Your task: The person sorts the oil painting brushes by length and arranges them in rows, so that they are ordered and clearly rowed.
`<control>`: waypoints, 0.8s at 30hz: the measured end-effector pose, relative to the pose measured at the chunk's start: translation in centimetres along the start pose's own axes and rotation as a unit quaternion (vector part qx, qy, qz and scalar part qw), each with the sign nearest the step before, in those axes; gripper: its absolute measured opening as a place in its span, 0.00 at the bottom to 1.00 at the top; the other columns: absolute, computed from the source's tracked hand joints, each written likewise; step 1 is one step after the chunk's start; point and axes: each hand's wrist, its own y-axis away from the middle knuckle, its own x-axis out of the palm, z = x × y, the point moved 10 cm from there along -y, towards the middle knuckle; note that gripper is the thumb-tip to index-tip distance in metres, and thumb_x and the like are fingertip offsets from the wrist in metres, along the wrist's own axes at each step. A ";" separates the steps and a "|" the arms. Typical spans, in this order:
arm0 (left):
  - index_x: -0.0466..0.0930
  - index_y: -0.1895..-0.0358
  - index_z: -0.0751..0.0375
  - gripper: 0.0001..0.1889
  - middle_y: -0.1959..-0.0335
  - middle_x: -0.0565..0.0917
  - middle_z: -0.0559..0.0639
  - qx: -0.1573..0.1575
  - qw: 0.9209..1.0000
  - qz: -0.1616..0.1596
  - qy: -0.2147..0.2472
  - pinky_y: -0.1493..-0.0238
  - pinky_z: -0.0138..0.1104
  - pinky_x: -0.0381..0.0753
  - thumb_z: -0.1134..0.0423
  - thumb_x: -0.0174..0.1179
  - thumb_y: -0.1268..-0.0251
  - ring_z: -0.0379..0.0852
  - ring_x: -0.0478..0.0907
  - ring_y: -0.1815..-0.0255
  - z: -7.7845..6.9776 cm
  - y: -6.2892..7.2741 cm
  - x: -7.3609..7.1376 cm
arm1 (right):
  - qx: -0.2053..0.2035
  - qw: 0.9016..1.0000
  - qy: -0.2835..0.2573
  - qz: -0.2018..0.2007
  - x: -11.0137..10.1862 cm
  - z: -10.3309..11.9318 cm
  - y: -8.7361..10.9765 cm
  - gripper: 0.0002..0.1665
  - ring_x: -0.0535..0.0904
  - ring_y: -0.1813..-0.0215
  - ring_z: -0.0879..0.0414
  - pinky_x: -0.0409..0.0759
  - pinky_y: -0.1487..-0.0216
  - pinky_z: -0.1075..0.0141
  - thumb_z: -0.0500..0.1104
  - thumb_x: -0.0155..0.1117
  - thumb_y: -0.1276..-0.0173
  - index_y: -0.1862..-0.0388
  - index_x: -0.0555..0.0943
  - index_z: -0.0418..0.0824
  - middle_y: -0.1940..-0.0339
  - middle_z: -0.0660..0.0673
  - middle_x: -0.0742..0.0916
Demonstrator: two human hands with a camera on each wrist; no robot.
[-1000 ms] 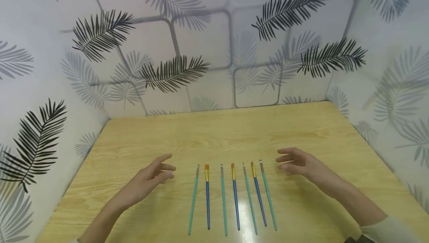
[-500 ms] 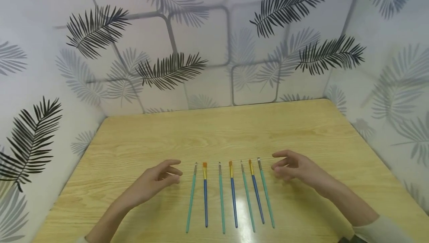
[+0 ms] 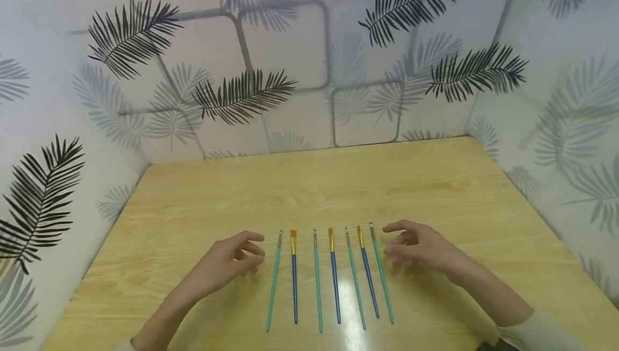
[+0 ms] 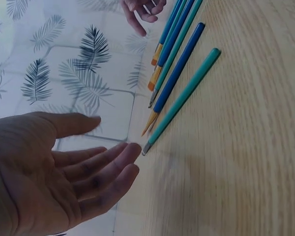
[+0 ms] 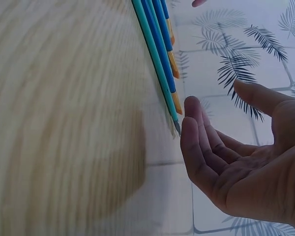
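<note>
The right hand (image 5: 250, 182), its fingers (image 5: 192, 147) loosely bent, is just beside the tip of a teal brush (image 5: 154, 51). Blue brushes (image 5: 170, 78) lie beside that one on the table (image 5: 64, 98), overlapping, their number hard to tell. A leaf-printed wall (image 5: 236, 103) is behind the hand.

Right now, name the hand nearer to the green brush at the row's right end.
Right: the right hand is just beside that green brush, near its far end; the left hand is past the other six brushes, at the row's left end.
</note>
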 end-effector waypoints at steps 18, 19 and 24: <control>0.82 0.41 0.67 0.20 0.62 0.90 0.54 -0.069 0.996 -0.049 -0.012 0.79 0.37 0.83 0.60 0.68 0.31 0.47 0.84 0.78 -0.6 -1.8 2.6 | 0.019 0.999 0.029 -0.004 1.9 0.1 -1.1 0.33 0.84 0.70 0.49 0.82 0.67 0.59 0.47 0.71 0.29 0.33 0.73 0.29 0.60 0.41 0.88; 0.82 0.41 0.67 0.20 0.63 0.90 0.54 -0.071 0.996 -0.049 -0.015 0.79 0.36 0.83 0.60 0.69 0.31 0.47 0.84 0.79 -0.7 -1.9 2.7 | 0.019 0.999 0.033 -0.004 2.0 0.1 -1.1 0.32 0.83 0.69 0.49 0.82 0.66 0.59 0.47 0.72 0.29 0.35 0.74 0.30 0.60 0.41 0.88; 0.83 0.43 0.67 0.20 0.65 0.89 0.53 -0.076 0.995 -0.047 -0.036 0.79 0.35 0.82 0.60 0.69 0.32 0.45 0.83 0.82 -0.8 -2.1 3.4 | 0.017 0.999 0.050 -0.001 2.3 0.2 -1.2 0.25 0.79 0.68 0.51 0.76 0.69 0.64 0.47 0.72 0.30 0.44 0.77 0.31 0.62 0.43 0.89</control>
